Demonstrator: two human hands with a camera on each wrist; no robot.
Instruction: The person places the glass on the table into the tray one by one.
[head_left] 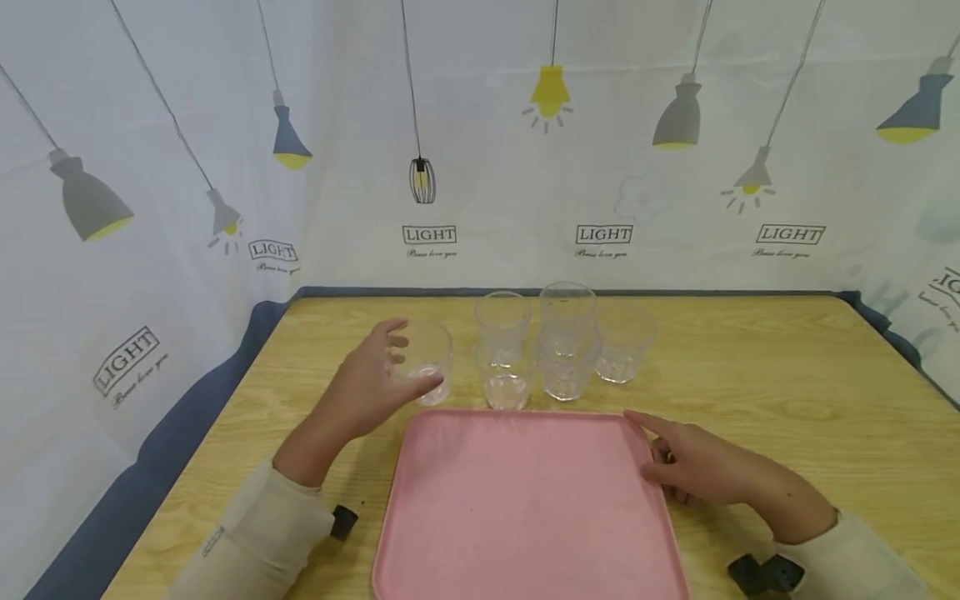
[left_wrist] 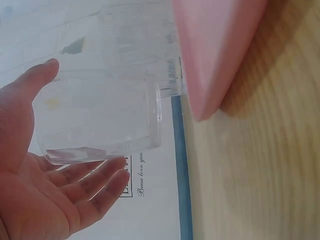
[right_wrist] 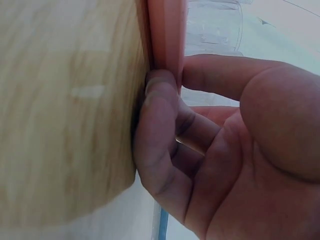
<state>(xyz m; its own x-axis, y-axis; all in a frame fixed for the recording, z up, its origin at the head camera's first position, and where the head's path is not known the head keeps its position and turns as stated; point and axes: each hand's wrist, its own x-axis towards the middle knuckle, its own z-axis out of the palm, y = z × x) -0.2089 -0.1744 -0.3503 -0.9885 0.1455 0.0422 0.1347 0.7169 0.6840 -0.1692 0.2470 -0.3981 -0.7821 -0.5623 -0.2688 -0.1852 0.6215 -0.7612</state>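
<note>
Surface: wooden table (head_left: 810,375), light yellow-brown with visible grain. Nearest the viewer, two pale sleeves (head_left: 258,533) enter from the lower corners of the head view. Between them, on the near-middle part of the table, is a pink rectangular tray (head_left: 525,508) with a raised rim, well in from the table's left and right edges.

Right hand (head_left: 705,458): at the tray's right side, close to its far-right corner. Index finger extended along the rim, thumb against the edge, other fingers bent beneath it; the tray's edge is pinched.

Left hand (head_left: 367,379): just beyond the tray's far-left corner, reaching in from the table's left side. Thumb and fingers are parted by the width of a clear glass (head_left: 438,343) and curve about it, thumb on one side, fingers on the other. The left wrist view shows the glass's base higher than the table's far edge; it appears clear of the surface.

Farther on, between tray and far edge, a cluster of clear glasses (head_left: 566,379) stands; overlap prevents telling whether some are stacked.

Room: a blue border (head_left: 465,292) follows the table's far edge. Behind it hangs white sheeting (head_left: 495,183) printed with pendant lamps and "LIGHT" labels, creased in places, continuing around both far corners.
</note>
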